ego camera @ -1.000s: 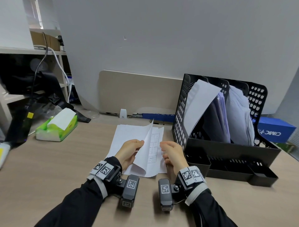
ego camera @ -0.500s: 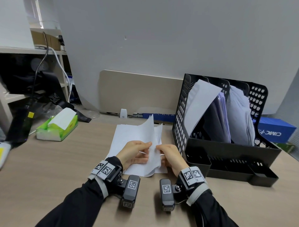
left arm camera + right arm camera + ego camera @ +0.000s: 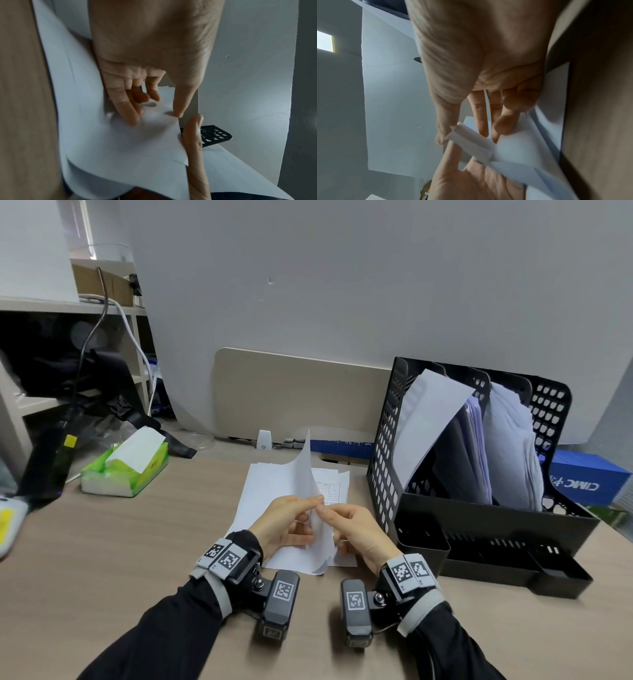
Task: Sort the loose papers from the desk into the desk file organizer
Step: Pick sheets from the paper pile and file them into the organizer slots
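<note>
At the desk (image 3: 102,542), I have both hands on one lifted sheet (image 3: 306,470) from the loose papers (image 3: 274,491) lying flat just left of the black file organizer (image 3: 479,518). My left hand (image 3: 284,520) pinches the sheet's edge between thumb and forefinger, and my right hand (image 3: 359,529) pinches the same edge from the other side; the right wrist view shows that edge curled over at my thumb, the other fingers lying loosely on the pile. The sheet stands nearly upright, its top corner curling, while the rest of the pile lies on the wood. As I judge it, the step in hand is separating a single sheet; the next move calls for lifting it clear without dragging the page beneath, then carrying it right and lowering it edge-first into one of the organizer's upright slots, which already hold papers. The page under the lifted sheet bears a printed form (image 3: 330,491), too small to read. A blue box (image 3: 589,481) behind the organizer reads "CIMC", seen upside down. The tissue pack (image 3: 126,470) at far left has no legible writing.
</note>
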A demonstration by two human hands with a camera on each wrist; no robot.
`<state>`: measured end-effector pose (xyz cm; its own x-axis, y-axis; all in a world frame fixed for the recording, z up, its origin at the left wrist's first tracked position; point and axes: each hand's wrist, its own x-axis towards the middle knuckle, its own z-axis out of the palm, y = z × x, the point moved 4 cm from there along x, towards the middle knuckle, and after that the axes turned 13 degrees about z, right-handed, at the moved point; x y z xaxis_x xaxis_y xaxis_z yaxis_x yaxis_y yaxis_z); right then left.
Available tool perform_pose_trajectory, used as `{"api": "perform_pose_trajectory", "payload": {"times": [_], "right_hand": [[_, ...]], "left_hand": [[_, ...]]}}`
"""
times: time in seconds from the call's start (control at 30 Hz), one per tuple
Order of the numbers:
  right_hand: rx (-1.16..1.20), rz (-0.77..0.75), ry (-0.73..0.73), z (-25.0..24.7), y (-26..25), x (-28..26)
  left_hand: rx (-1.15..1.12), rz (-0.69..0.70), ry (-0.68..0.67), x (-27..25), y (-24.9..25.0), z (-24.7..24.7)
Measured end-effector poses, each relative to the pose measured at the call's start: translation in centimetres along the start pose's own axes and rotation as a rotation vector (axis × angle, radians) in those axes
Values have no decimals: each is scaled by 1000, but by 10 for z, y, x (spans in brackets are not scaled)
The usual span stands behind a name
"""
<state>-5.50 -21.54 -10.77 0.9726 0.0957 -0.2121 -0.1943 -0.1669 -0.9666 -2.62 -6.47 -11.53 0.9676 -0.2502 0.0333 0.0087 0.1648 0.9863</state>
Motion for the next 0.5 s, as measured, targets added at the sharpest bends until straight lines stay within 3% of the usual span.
{"api": "perform_pose_trajectory", "payload": {"times": [0.5], "right_hand": [[42, 48, 21, -3, 7, 10]], "left_hand": [[24, -29, 2, 2, -2, 0]]}}
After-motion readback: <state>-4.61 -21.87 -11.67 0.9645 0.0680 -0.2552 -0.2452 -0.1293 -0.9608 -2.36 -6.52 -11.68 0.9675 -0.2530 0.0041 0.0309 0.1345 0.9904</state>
